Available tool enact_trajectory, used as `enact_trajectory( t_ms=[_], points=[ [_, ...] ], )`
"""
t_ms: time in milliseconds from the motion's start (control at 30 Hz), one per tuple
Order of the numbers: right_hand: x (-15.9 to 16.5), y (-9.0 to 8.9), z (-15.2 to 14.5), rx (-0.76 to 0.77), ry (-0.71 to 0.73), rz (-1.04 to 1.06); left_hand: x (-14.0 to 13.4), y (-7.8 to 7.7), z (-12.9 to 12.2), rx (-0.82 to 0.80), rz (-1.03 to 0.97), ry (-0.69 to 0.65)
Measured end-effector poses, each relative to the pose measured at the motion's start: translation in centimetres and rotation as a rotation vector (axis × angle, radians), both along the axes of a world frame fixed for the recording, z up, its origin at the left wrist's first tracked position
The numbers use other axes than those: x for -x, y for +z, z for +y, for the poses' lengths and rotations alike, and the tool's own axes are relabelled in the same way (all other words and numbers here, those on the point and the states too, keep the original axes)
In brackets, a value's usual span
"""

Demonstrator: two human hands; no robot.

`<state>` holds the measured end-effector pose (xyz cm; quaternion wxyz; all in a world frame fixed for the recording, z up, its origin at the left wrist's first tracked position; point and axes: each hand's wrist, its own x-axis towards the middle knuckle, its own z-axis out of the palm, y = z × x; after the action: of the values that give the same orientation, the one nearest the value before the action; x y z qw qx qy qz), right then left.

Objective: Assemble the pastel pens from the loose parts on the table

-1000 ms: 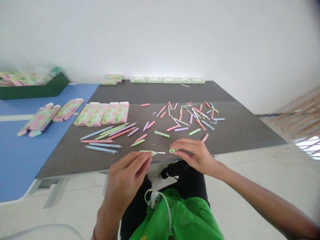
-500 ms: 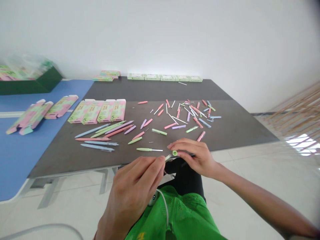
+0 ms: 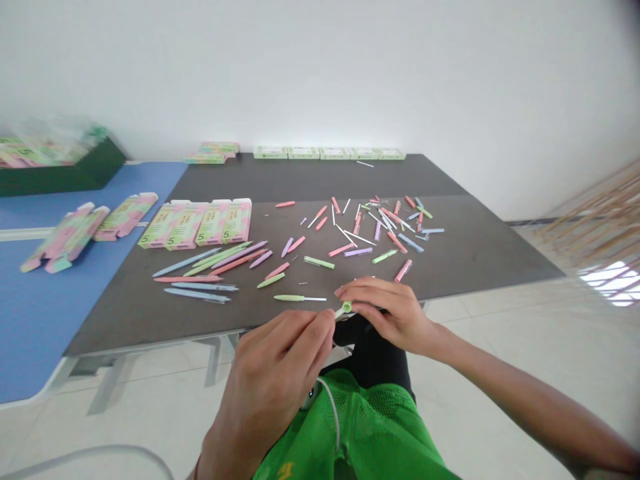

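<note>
My left hand point(image 3: 287, 363) pinches a thin pale green pen part point(image 3: 339, 312), its tip at the mouth of a green pen barrel point(image 3: 347, 307). My right hand point(image 3: 387, 310) grips that barrel, open end turned to the left; its far part is hidden by the fingers. Just beyond my hands, a green pen front point(image 3: 289, 298) with a white refill lies on the dark table, and another green pen front point(image 3: 271, 280) lies a little further off. A green barrel with a clip point(image 3: 319, 263) rests behind them.
Assembled pens point(image 3: 197, 287) lie at left below several upright-printed pen boxes point(image 3: 213, 223). Mixed pen parts point(image 3: 385, 227) scatter over the right half. Flattened cartons point(image 3: 65, 237) and a dark green bin point(image 3: 65, 175) are on the blue table. A row of boxes point(image 3: 320, 153) lines the back.
The thin green part in my left hand has come up to the barrel's open end, closing the small gap. My right hand stays nearly in place; the view has shifted slightly.
</note>
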<state>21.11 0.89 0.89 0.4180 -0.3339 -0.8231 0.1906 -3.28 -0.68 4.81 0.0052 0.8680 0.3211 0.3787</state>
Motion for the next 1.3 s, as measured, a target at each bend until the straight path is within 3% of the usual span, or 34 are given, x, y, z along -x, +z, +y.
enact_trajectory(
  t_ms=[267, 400, 800, 1167, 1300],
  points=[
    [-0.5, -0.2, 0.3, -0.142, -0.012, -0.168, -0.4, -0.6, 1.0, 0.048, 0.24, -0.054],
    [-0.5, 0.1, 0.5, -0.125, -0.031, -0.17, -0.8, -0.8, 1.6, 0.029, 0.265, -0.028],
    [-0.4, 0.1, 0.5, -0.002, -0.022, -0.083, -1.8, -2.2, 2.1, 0.007, 0.07, -0.013],
    [0.2, -0.1, 1.4, 0.052, -0.021, 0.081, -2.2, -2.7, 2.9, 0.222, -0.087, -0.019],
    [0.1, -0.5, 1.7, 0.175, -0.073, 0.177, -2.1, -2.9, 3.1, 0.245, -0.139, -0.003]
  ],
)
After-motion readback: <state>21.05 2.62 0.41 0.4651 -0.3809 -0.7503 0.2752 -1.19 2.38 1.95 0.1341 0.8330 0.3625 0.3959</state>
